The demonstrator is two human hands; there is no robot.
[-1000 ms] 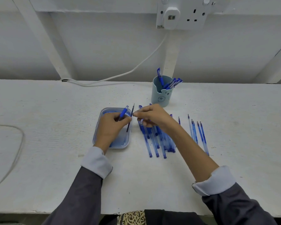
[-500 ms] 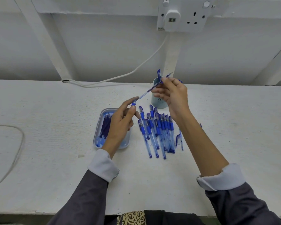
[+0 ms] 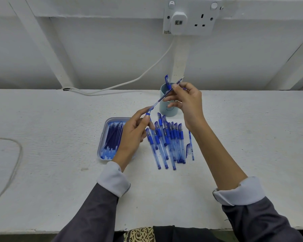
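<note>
Head view shows the left hand [image 3: 133,135] and right hand [image 3: 187,102] pinching 1 blue pen [image 3: 160,99] by its ends above the table [image 3: 59,137], likely putting it together; next it needs dropping into the cup [image 3: 171,111].

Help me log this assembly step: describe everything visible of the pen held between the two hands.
The pen is slim and uncapped, of clear blue-tinted plastic, with a solid blue ring at its lower end and a fine metal point on top. It hangs above the table, slanting from lower left to upper right, in front of the pale cup. The left hand pinches its lower end; the right hand pinches it near the tip.
</note>
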